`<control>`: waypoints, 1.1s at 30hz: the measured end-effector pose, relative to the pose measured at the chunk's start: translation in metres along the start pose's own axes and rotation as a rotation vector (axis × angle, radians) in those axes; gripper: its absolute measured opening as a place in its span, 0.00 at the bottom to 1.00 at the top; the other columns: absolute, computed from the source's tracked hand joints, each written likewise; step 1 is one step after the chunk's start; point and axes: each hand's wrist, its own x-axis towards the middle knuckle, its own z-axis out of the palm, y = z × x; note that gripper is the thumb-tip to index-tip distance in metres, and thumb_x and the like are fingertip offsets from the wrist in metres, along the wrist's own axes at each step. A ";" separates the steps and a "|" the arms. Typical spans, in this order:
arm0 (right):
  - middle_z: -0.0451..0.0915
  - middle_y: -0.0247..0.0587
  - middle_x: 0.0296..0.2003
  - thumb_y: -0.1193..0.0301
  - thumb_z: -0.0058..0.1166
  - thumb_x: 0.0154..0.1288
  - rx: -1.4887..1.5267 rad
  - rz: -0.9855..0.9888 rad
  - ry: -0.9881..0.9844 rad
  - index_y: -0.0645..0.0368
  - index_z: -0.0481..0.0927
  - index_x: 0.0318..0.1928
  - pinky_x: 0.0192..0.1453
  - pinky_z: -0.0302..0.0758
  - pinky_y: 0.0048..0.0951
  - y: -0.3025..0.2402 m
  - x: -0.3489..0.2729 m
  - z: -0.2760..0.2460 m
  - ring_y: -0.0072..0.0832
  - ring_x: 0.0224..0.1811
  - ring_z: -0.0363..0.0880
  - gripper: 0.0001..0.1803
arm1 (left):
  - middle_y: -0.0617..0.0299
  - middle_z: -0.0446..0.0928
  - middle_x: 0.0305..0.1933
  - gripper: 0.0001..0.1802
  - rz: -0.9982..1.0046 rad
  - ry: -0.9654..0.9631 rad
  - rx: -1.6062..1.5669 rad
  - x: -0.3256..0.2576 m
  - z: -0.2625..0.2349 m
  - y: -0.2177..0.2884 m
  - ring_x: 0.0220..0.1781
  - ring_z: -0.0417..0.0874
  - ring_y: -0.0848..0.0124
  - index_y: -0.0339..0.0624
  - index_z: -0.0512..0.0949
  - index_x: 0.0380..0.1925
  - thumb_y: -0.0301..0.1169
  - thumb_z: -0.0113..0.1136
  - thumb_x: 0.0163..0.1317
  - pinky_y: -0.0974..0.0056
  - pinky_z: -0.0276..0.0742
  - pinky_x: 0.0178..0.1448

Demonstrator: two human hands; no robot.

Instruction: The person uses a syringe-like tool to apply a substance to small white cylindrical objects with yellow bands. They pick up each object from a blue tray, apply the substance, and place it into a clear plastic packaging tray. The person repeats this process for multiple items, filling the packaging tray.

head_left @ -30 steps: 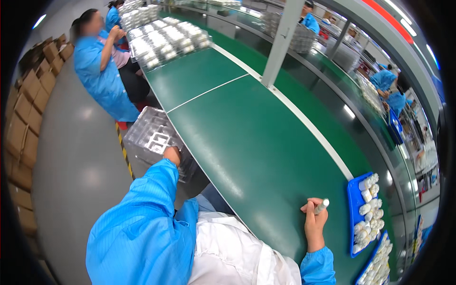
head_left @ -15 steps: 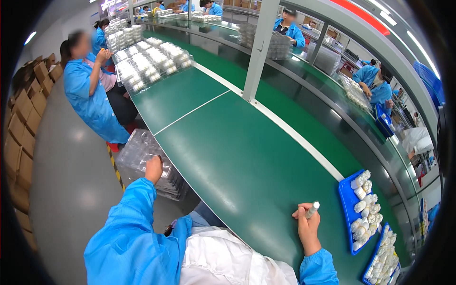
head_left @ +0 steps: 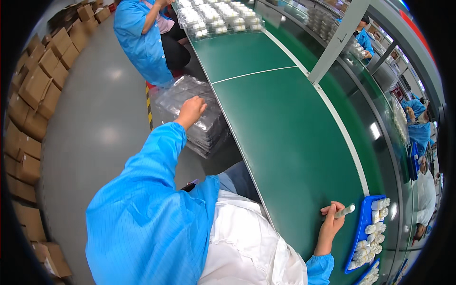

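My left hand (head_left: pixel 191 112) is stretched out over a stack of clear plastic trays (head_left: pixel 209 130) beside the table's left edge. Its fingers are curled closed; whether they pinch the edge of a tray I cannot make out. Above the green table (head_left: pixel 280 137), my right hand (head_left: pixel 331 228) is wrapped round a slim, pale pen-like stick (head_left: pixel 344 212) with a rounded white end. Close to the right hand stands a blue tray (head_left: pixel 365 217) holding several white cylindrical pieces (head_left: pixel 375 232).
Part of a second blue tray (head_left: pixel 368 273) shows at the lower right. Clear trays filled with white pieces (head_left: pixel 218 19) lie at the far end, where a co-worker in blue (head_left: pixel 142 42) sits. A metal post (head_left: pixel 338 40) rises behind the table; cardboard boxes (head_left: pixel 40 88) line the left.
My view has turned left and down, so the scene has shifted and tilted. My left hand stays at the plastic stack, and my right hand still holds the pale stick, now tilted more sideways.
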 end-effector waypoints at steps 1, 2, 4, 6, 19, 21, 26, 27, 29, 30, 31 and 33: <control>0.79 0.38 0.26 0.69 0.51 0.78 0.009 -0.001 0.005 0.64 0.75 0.46 0.37 0.74 0.24 0.000 -0.001 -0.002 0.22 0.29 0.78 0.09 | 0.49 0.80 0.40 0.11 -0.001 0.006 0.012 0.001 -0.008 0.012 0.43 0.82 0.46 0.41 0.80 0.40 0.35 0.64 0.64 0.47 0.78 0.48; 0.79 0.38 0.26 0.69 0.51 0.78 0.010 0.009 0.002 0.64 0.75 0.46 0.37 0.74 0.25 0.001 -0.003 -0.004 0.22 0.29 0.78 0.10 | 0.48 0.81 0.41 0.11 -0.039 0.040 0.029 0.001 -0.013 0.023 0.44 0.82 0.47 0.41 0.81 0.41 0.35 0.64 0.64 0.47 0.78 0.49; 0.79 0.38 0.27 0.69 0.51 0.78 0.021 0.019 0.014 0.64 0.75 0.46 0.37 0.75 0.25 0.002 -0.004 -0.006 0.22 0.29 0.78 0.10 | 0.48 0.82 0.43 0.12 -0.099 0.120 0.061 0.001 -0.033 0.037 0.46 0.83 0.48 0.41 0.81 0.44 0.34 0.64 0.63 0.48 0.78 0.51; 0.80 0.38 0.28 0.70 0.51 0.77 0.019 0.005 -0.014 0.65 0.76 0.46 0.37 0.76 0.25 -0.004 -0.001 -0.005 0.23 0.30 0.80 0.09 | 0.48 0.83 0.47 0.15 -0.098 0.337 0.021 0.003 -0.071 0.043 0.49 0.84 0.50 0.42 0.80 0.49 0.32 0.63 0.62 0.50 0.79 0.53; 0.80 0.37 0.29 0.72 0.53 0.75 0.024 -0.003 -0.082 0.64 0.78 0.40 0.35 0.76 0.27 -0.019 0.000 -0.007 0.24 0.30 0.81 0.08 | 0.55 0.80 0.37 0.12 0.259 0.705 0.178 0.082 -0.205 0.270 0.35 0.81 0.55 0.43 0.82 0.51 0.26 0.55 0.72 0.55 0.76 0.39; 0.80 0.38 0.28 0.70 0.54 0.76 0.023 -0.022 -0.065 0.63 0.78 0.39 0.34 0.76 0.28 -0.019 -0.001 -0.008 0.25 0.29 0.82 0.09 | 0.56 0.77 0.32 0.14 0.378 0.551 0.124 0.087 -0.146 0.304 0.32 0.80 0.56 0.45 0.82 0.50 0.25 0.58 0.66 0.54 0.76 0.36; 0.81 0.39 0.26 0.68 0.55 0.75 -0.007 -0.079 -0.073 0.64 0.78 0.40 0.34 0.77 0.29 -0.019 0.000 -0.004 0.27 0.28 0.82 0.10 | 0.51 0.78 0.39 0.24 0.423 -0.104 -0.069 0.052 -0.017 0.352 0.41 0.82 0.53 0.40 0.76 0.56 0.40 0.66 0.64 0.52 0.79 0.44; 0.81 0.39 0.26 0.68 0.56 0.75 -0.008 -0.083 -0.070 0.64 0.78 0.40 0.33 0.77 0.29 -0.018 0.001 -0.004 0.27 0.28 0.82 0.10 | 0.49 0.77 0.43 0.27 0.446 -0.160 -0.099 0.043 -0.012 0.355 0.46 0.81 0.52 0.40 0.74 0.59 0.42 0.66 0.64 0.51 0.78 0.49; 0.81 0.39 0.26 0.68 0.56 0.75 -0.015 -0.065 -0.066 0.64 0.78 0.40 0.33 0.77 0.29 -0.016 -0.001 -0.007 0.28 0.28 0.82 0.10 | 0.47 0.76 0.50 0.31 0.499 -0.193 -0.163 0.040 -0.028 0.368 0.53 0.78 0.50 0.40 0.73 0.62 0.44 0.67 0.63 0.51 0.75 0.56; 0.81 0.39 0.26 0.68 0.56 0.75 -0.016 -0.057 -0.067 0.64 0.78 0.40 0.33 0.77 0.29 -0.016 -0.002 -0.007 0.28 0.28 0.82 0.10 | 0.47 0.75 0.52 0.32 0.520 -0.166 -0.191 0.041 -0.039 0.365 0.56 0.76 0.50 0.40 0.73 0.63 0.44 0.67 0.63 0.51 0.74 0.58; 0.81 0.39 0.26 0.68 0.56 0.75 -0.013 -0.059 -0.070 0.64 0.78 0.40 0.33 0.77 0.29 -0.017 -0.002 -0.006 0.27 0.28 0.82 0.10 | 0.47 0.74 0.54 0.32 0.537 -0.138 -0.215 0.041 -0.049 0.359 0.58 0.75 0.49 0.40 0.73 0.63 0.44 0.68 0.63 0.50 0.73 0.61; 0.80 0.39 0.26 0.68 0.56 0.75 -0.012 -0.059 -0.064 0.64 0.78 0.40 0.33 0.76 0.29 -0.019 -0.001 -0.005 0.27 0.29 0.82 0.10 | 0.49 0.73 0.57 0.32 0.664 -0.171 -0.142 0.053 -0.064 0.336 0.60 0.74 0.48 0.41 0.74 0.62 0.45 0.69 0.62 0.50 0.71 0.64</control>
